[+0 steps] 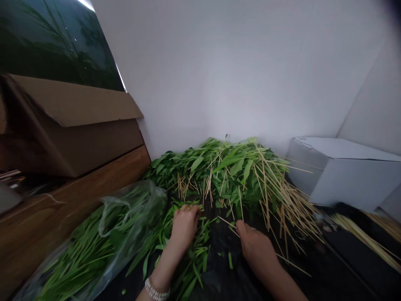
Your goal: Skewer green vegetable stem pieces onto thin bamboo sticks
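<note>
My left hand [184, 225] lies with its fingers curled into loose green leaves [196, 251] on a black sheet [225, 276]. It wears a bead bracelet at the wrist. My right hand [255, 246] rests knuckles up a little to the right, fingers closed around a thin bamboo skewer [227, 223] that points left. Just beyond both hands rises a big heap of leafy greens [219, 167] threaded on many skewers [282, 200].
A clear plastic bag of green stalks [103, 238] lies at the left beside a wooden ledge [78, 196] with a cardboard box [72, 125]. A white box [344, 171] stands at the right, with loose skewers [366, 238] in front of it. A white wall closes the back.
</note>
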`<state>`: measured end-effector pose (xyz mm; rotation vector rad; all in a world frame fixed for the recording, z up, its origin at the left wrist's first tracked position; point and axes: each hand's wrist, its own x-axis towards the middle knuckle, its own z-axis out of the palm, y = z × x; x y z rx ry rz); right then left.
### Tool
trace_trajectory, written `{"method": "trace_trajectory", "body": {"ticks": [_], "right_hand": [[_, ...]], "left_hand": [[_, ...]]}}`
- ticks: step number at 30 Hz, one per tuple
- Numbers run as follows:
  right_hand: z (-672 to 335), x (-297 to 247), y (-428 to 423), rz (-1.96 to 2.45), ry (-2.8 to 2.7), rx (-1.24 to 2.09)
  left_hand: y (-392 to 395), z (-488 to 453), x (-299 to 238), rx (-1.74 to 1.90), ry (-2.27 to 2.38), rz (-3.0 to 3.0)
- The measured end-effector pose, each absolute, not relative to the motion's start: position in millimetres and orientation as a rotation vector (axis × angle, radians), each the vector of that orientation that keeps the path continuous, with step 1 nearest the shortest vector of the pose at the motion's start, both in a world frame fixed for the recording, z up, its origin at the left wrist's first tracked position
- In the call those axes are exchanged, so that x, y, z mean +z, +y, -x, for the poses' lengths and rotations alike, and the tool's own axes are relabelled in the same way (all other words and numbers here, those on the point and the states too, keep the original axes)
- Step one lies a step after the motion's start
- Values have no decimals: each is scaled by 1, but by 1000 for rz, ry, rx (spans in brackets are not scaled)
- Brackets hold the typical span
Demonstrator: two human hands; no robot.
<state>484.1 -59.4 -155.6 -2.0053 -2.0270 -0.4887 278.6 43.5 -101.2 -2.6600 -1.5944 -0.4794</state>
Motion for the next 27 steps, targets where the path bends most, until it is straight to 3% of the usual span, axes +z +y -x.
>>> {"method": "trace_trajectory", "body": {"ticks": [16,27], "right_hand": [[-476,-152,-67,1933,-2056,-465],[-480,-152,-67,1924,-2027,-404]], "left_hand": [[52,-271,-113,-536,-1644,2690],[39,-279,-91,-2154,-1450,2593]]}}
